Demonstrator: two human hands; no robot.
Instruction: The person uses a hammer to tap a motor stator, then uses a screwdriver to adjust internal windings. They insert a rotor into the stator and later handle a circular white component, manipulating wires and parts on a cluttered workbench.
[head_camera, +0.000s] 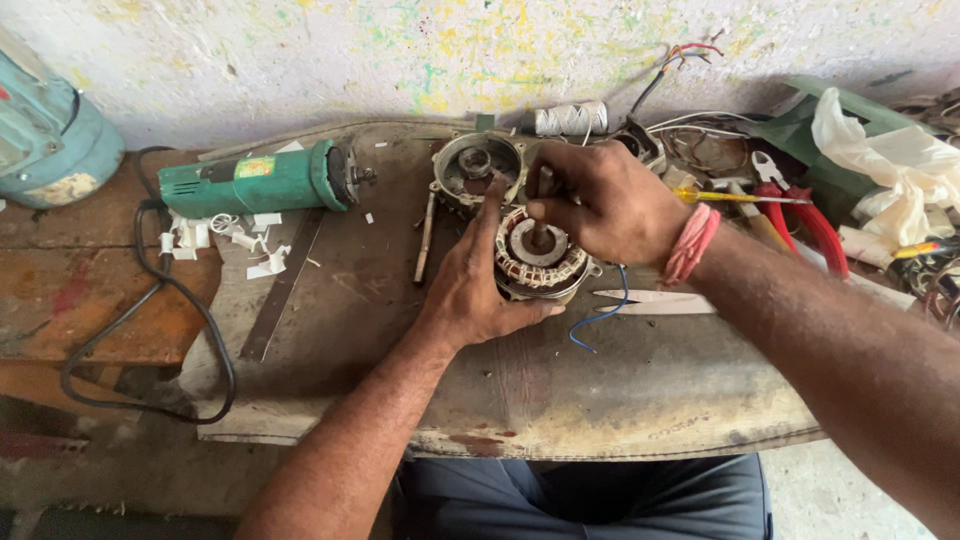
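label: I see one, a small rectangular sticker (255, 167) on the body of the green angle grinder (262, 182), left of my hands | colours: yellowish-green with a red patch | packages: none I can make out | signs, screens: none in view

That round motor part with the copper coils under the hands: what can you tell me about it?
The motor stator is a round metal ring wound with copper-coloured coils, with a pale hub in the middle. It lies flat on the worn workbench. The left hand cups its near side; the right hand presses a thin tool upright into its centre. A blue wire trails from it.
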